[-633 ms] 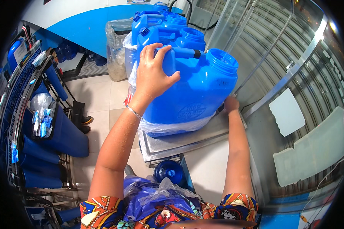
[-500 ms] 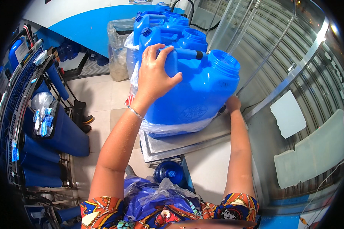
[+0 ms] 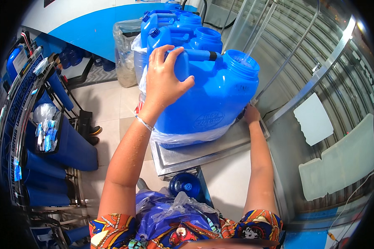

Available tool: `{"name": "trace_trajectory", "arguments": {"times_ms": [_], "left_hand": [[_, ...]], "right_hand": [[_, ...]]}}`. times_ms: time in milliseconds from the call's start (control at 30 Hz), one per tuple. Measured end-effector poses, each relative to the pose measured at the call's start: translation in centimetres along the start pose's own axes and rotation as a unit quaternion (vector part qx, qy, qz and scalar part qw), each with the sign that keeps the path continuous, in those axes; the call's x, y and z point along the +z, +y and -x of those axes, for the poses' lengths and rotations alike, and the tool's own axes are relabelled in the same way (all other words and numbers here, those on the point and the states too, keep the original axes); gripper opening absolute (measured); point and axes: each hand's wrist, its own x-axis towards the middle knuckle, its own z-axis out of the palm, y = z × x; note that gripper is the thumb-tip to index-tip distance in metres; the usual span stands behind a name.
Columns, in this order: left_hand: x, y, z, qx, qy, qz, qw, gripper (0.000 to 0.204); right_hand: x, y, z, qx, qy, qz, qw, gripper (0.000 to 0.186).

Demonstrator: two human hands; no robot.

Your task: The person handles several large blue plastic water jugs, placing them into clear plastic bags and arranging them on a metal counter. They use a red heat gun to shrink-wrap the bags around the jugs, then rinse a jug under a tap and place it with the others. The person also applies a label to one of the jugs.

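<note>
Nearest me stands a blue water jug [image 3: 203, 97], upright, with its wide mouth [image 3: 242, 64] uncapped and clear plastic wrapped round its base. A thin clear stream or tube comes down into the mouth, where bubbles show. My left hand [image 3: 165, 76] grips the jug's upper left corner, fingers bent over the top beside the handle [image 3: 201, 55] and thumb on the near side; whatever lies under the fingers is hidden. Low at the jug's right side, my right hand [image 3: 252, 115] is closed at a black tap [image 3: 241, 114], with its fingertips partly hidden.
The jug rests on a metal tray [image 3: 187, 159]. More blue jugs [image 3: 205, 39] line up behind it. Metal rods [image 3: 289, 54] and a shutter border the right side. A round blue bottle [image 3: 185, 185] is below the tray; a rack [image 3: 41, 157] with blue bins stands left.
The view has shifted slightly, so the jugs appear a little further left and up. My right hand has turned a bit, and more of the black tap shows. Bubbles now show in the mouth.
</note>
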Motion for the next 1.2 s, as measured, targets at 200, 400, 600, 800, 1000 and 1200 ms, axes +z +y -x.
{"name": "trace_trajectory", "arguments": {"times_ms": [200, 400, 600, 800, 1000, 1200], "left_hand": [[-0.1, 0.1, 0.0, 0.002, -0.002, 0.001, 1.0, 0.065], [-0.2, 0.2, 0.1, 0.003, -0.005, -0.011, 1.0, 0.066], [-0.2, 0.2, 0.1, 0.01, -0.011, -0.013, 1.0, 0.069], [-0.3, 2.3, 0.3, -0.033, -0.036, -0.131, 0.99, 0.069], [1.3, 4.2, 0.1, -0.066, -0.037, -0.191, 0.979, 0.064], [2.3, 2.0, -0.1, -0.013, 0.035, -0.182, 0.983, 0.054]], "right_hand": [[-0.1, -1.0, 1.8, 0.053, -0.024, -0.035, 0.998, 0.037], [-0.6, -1.4, 2.2, 0.073, -0.038, -0.037, 0.996, 0.041], [0.8, -1.4, 3.1, 0.06, 0.001, -0.041, 0.997, 0.043], [-0.2, -1.6, 0.3, 0.041, -0.1, -0.001, 0.994, 0.039], [-8.0, -6.8, -10.5, 0.062, -0.053, -0.415, 0.906, 0.04], [-12.0, -10.0, -5.1, 0.033, 0.097, -0.705, 0.702, 0.045]]}}
